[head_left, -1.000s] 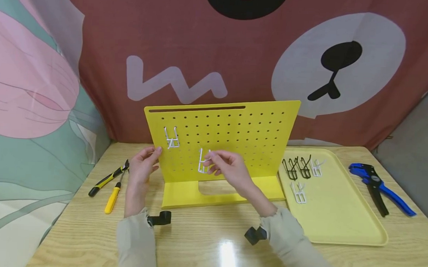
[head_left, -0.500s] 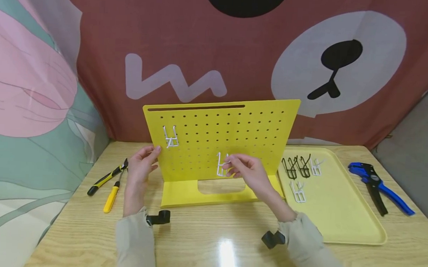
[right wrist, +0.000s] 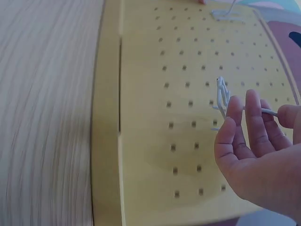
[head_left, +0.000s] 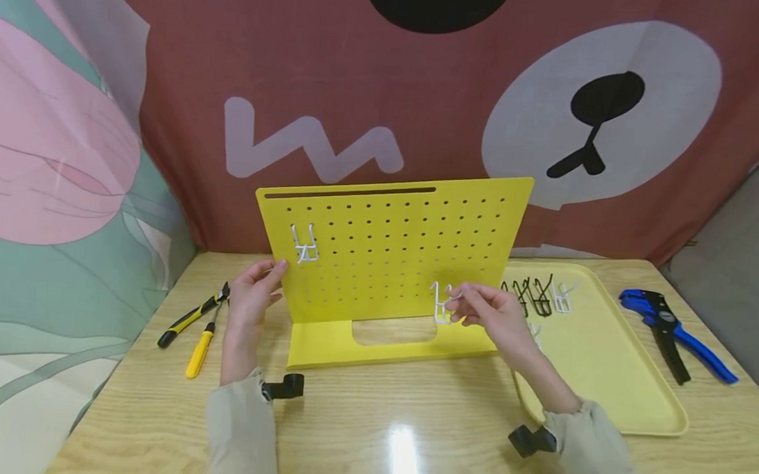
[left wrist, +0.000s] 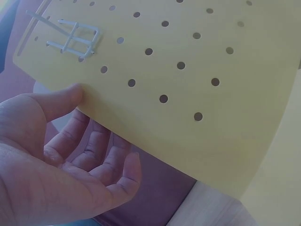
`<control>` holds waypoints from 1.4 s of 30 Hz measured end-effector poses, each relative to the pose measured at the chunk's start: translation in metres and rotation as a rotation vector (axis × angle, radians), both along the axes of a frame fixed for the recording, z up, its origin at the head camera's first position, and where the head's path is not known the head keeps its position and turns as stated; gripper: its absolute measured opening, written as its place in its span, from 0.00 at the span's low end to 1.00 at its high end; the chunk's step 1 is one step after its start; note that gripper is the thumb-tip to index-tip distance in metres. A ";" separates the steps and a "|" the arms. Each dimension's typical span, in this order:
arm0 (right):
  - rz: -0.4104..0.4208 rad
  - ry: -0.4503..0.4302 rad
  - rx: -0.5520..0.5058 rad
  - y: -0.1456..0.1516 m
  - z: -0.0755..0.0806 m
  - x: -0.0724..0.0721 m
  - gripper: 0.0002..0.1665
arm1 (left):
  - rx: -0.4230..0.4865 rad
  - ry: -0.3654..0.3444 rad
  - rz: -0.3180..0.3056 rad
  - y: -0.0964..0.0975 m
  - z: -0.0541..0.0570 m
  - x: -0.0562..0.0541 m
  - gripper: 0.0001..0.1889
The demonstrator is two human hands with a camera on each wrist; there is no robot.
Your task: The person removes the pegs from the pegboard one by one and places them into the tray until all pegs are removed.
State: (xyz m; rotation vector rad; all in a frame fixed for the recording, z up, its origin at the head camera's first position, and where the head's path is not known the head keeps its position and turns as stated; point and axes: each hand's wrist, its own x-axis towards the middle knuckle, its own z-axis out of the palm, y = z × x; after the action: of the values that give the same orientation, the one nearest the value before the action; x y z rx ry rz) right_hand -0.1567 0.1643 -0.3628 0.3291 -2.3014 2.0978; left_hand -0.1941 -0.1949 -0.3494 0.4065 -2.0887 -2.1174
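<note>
A yellow pegboard (head_left: 378,265) stands upright on its base. My left hand (head_left: 252,299) grips its left edge, thumb on the front and fingers behind, as the left wrist view shows. One white wire hook (head_left: 305,252) hangs in the board's upper left holes, close above that thumb (left wrist: 63,101). My right hand (head_left: 492,318) pinches a second white wire hook (head_left: 441,307) by its prong, in front of the board's lower right part. In the right wrist view this held hook (right wrist: 222,96) shows beyond the fingertips, its frame partly hidden by the fingers.
To the right, a pale yellow tray (head_left: 606,384) bears black wire hooks (head_left: 542,298) and white ones (head_left: 562,299); my right hand partly covers some. Blue-handled wire strippers (head_left: 671,331) lie beyond it. On the left are cutting pliers (head_left: 191,317) and a yellow-handled screwdriver (head_left: 201,349).
My right hand has carried the white hook rightward and slightly down across the front of the board. The left hand has kept its grip on the board's edge.
</note>
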 end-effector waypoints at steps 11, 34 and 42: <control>-0.029 0.079 0.085 0.066 0.006 0.009 0.18 | 0.017 0.002 -0.002 -0.001 0.001 0.001 0.13; -0.137 0.026 0.273 0.157 -0.011 0.022 0.16 | 0.008 0.010 -0.009 0.001 0.000 0.000 0.15; -0.160 -0.045 0.289 0.161 -0.035 0.021 0.16 | 0.006 0.016 -0.006 0.000 -0.001 0.001 0.17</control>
State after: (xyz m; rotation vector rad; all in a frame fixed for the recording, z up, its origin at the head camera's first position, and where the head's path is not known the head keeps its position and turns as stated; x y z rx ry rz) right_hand -0.1359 0.3250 -0.3981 0.0954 -2.5627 1.7205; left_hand -0.1934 -0.1945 -0.3501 0.3834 -2.0781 -2.1239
